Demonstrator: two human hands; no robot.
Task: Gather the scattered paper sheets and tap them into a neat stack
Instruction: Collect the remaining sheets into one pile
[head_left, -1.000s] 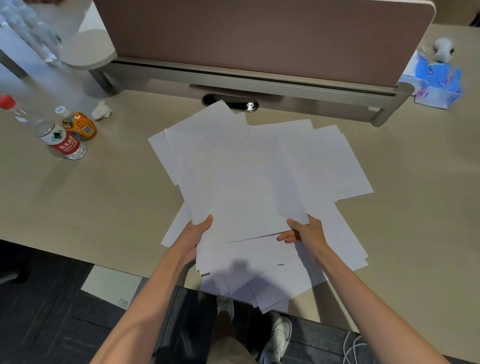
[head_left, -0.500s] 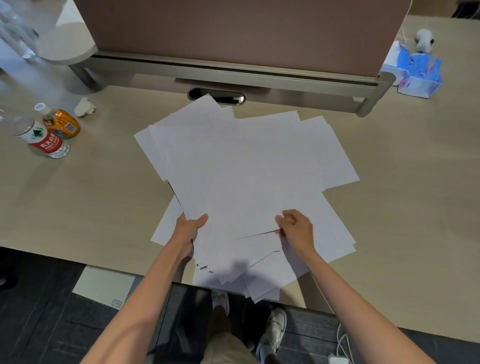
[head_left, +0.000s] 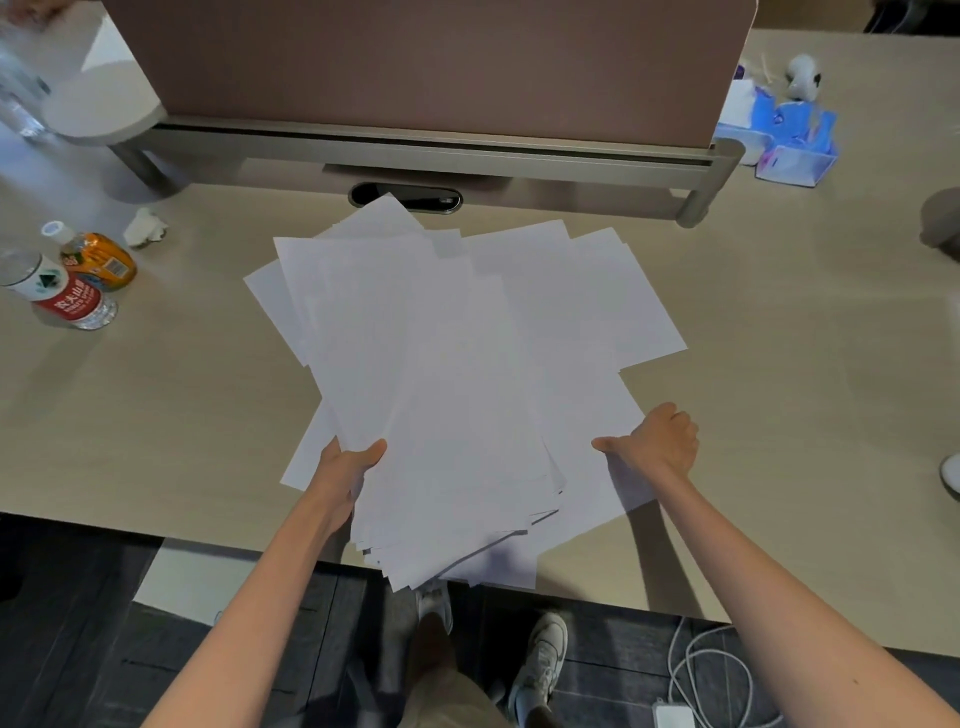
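pinching the paper sheets (head_left: 457, 364) by their left edge, left hand (head_left: 345, 467); right hand (head_left: 657, 447) grip curled round the right edge

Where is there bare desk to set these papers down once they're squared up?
Widest bare desk lies right of the paper sheets, between the right hand and the tissue box. A second patch sits left, between the sheets and the water bottle. Far left is crowded: orange bottle, crumpled tissue.

You're at an office workstation. A fabric divider panel (head_left: 415, 62) backs the pale bench (head_left: 156, 415), a cable port (head_left: 434, 200) just before it.
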